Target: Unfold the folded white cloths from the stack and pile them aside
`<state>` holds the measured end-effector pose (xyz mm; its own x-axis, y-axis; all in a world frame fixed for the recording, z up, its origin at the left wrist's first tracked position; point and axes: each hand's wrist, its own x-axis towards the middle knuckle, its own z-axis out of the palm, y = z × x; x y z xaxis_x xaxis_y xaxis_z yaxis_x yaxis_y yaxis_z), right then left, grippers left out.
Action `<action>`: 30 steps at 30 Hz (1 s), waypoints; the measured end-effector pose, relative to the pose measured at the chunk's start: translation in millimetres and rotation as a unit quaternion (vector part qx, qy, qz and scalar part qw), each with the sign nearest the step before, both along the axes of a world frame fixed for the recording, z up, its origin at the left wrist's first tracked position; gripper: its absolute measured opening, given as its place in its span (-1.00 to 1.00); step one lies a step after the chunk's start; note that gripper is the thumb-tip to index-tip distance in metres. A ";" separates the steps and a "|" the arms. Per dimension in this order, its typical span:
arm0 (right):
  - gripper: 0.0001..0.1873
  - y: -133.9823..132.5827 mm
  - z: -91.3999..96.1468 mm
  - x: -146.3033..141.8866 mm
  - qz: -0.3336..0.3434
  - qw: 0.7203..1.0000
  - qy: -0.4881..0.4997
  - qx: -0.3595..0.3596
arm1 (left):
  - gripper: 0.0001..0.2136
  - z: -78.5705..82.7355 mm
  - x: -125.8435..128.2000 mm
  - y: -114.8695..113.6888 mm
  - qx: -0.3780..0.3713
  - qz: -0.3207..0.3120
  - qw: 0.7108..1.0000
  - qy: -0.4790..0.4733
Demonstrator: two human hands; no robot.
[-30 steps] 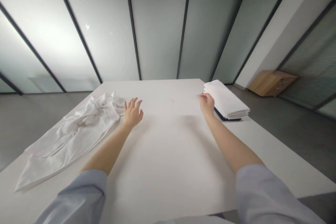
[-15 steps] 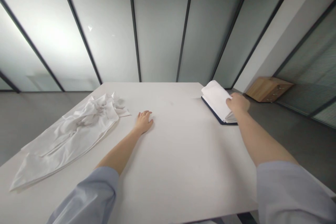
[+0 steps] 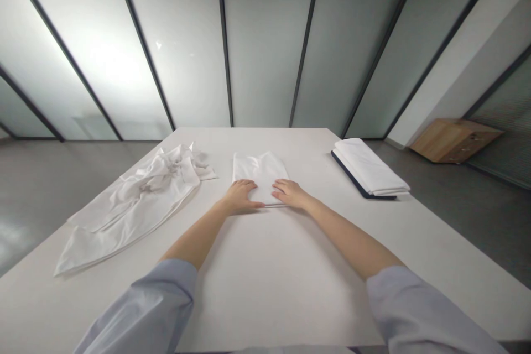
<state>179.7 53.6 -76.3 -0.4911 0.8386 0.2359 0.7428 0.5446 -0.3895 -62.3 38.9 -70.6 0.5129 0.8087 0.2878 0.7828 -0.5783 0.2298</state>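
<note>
A folded white cloth (image 3: 258, 167) lies flat on the table in front of me, its far edge slightly rumpled. My left hand (image 3: 242, 197) rests on its near left corner, with the fingers stretched out and the thumb along the near edge. On the near right side lies my right hand (image 3: 292, 194), fingers extended flat over the fabric. Neither hand is closed around the cloth. To the right, folded white fabric (image 3: 370, 166) is stacked on a dark navy piece (image 3: 350, 176).
A crumpled, satiny white cloth (image 3: 139, 204) is spread along the left side of the white table (image 3: 274, 282). Beyond the table stand frosted glass panels (image 3: 265, 38) with dark frames. A wooden cabinet (image 3: 446, 138) is on the floor at the right.
My right hand has left the stack at the right and come to the middle. A folded white cloth now lies there under both hands. The view has shifted slightly.
</note>
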 end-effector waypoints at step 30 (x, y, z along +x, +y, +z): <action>-0.62 -3.0 -0.6 18.2 -0.199 0.974 -0.099 0.031 | -0.32 -7.8 -27.8 32.6 0.048 0.390 0.837 -0.380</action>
<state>197.9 50.6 -77.0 -0.1705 0.9592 0.2256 0.9573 0.2154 -0.1926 -90.1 71.5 -78.4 -0.5212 0.7665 0.3753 0.5799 -0.0046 0.8147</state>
